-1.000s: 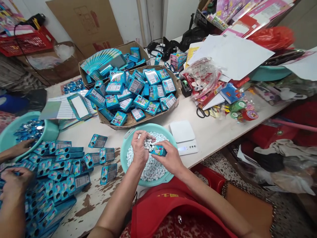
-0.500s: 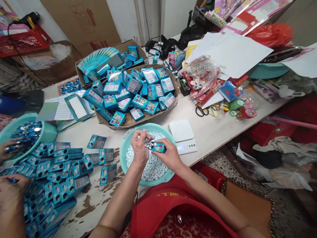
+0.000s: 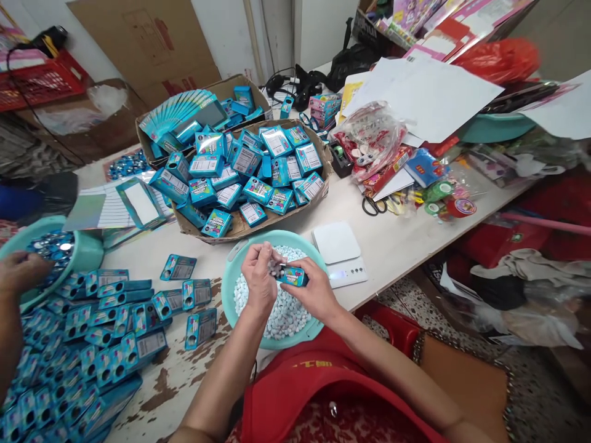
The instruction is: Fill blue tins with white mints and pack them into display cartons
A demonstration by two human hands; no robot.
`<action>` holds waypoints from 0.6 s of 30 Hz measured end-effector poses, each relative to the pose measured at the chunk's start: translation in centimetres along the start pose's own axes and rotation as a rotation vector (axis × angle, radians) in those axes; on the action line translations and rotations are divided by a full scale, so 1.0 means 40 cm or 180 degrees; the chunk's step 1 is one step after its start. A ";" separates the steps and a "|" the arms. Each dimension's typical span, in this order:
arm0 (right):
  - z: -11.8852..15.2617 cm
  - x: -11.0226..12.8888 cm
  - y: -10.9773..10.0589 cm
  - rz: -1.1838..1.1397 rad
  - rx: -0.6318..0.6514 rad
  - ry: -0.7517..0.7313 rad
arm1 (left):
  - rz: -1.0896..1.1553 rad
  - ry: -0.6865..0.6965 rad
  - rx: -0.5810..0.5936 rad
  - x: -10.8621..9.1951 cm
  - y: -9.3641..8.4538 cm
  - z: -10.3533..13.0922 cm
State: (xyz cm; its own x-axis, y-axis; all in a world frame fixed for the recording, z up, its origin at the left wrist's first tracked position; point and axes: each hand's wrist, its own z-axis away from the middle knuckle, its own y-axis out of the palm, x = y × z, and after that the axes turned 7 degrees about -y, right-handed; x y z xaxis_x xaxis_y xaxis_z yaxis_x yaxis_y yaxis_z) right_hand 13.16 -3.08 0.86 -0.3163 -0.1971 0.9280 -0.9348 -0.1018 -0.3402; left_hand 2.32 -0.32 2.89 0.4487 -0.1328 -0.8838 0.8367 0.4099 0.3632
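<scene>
Over a mint-green basin (image 3: 227, 289) of small white candies (image 3: 286, 320), my right hand (image 3: 316, 292) grips a small blue candy box (image 3: 294, 276), its open end facing left. My left hand (image 3: 259, 277) is closed at that end, fingers pinched together, with some white candies visible between it and the box. A white scale (image 3: 337, 243) with a lit display stands right of the basin. Behind the basin, a cardboard tray (image 3: 240, 229) is heaped with blue boxes (image 3: 258, 189).
Rows of blue boxes with round holes (image 3: 111, 351) cover the left of the table. A co-worker's hand (image 3: 23, 271) is over another green basin (image 3: 90, 252). Scissors (image 3: 373, 206), tape rolls, bags and papers lie at the right.
The blue box has moved slightly left, closer to my left hand. The co-worker's upper hand has lifted over its basin; the lower hand has left the boxes. The view has shifted slightly.
</scene>
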 end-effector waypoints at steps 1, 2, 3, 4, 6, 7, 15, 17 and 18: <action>-0.001 0.000 0.000 -0.0020 0.0021 0.0005 | 0.0010 -0.0020 0.0009 0.002 0.000 -0.001; -0.001 0.000 -0.001 -0.0035 0.0033 0.0016 | 0.0006 -0.0037 0.0011 0.004 0.000 -0.003; -0.001 0.000 -0.001 -0.0048 0.0040 0.0034 | -0.0011 -0.0041 -0.0013 0.006 0.000 -0.004; -0.001 0.002 -0.002 -0.0061 0.0044 0.0060 | -0.0039 -0.0039 -0.0061 0.007 0.000 -0.005; -0.001 0.005 -0.004 -0.0080 0.0016 0.0108 | -0.0142 0.0000 -0.0139 0.010 -0.001 -0.005; -0.001 0.007 -0.004 -0.0089 -0.0003 0.0114 | -0.0205 0.0040 -0.0134 0.011 -0.001 -0.004; -0.001 0.005 -0.007 -0.0177 -0.0024 0.0188 | -0.0353 -0.0009 0.0477 0.010 -0.010 0.005; 0.002 0.004 -0.010 -0.0251 -0.0022 0.0124 | -0.0277 -0.0033 0.0616 0.001 -0.013 0.014; 0.003 0.004 -0.011 -0.0286 -0.0035 0.0098 | -0.0260 -0.0042 0.0703 -0.005 -0.013 0.020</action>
State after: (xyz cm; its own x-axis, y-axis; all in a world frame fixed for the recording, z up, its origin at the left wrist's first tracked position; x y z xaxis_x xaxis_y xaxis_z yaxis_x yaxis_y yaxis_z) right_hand 13.53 -3.18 1.13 -0.2358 -0.1575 0.9590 -0.9613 -0.1069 -0.2539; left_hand 2.04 -1.21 3.11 0.3796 -0.1698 -0.9094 0.9181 0.1901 0.3477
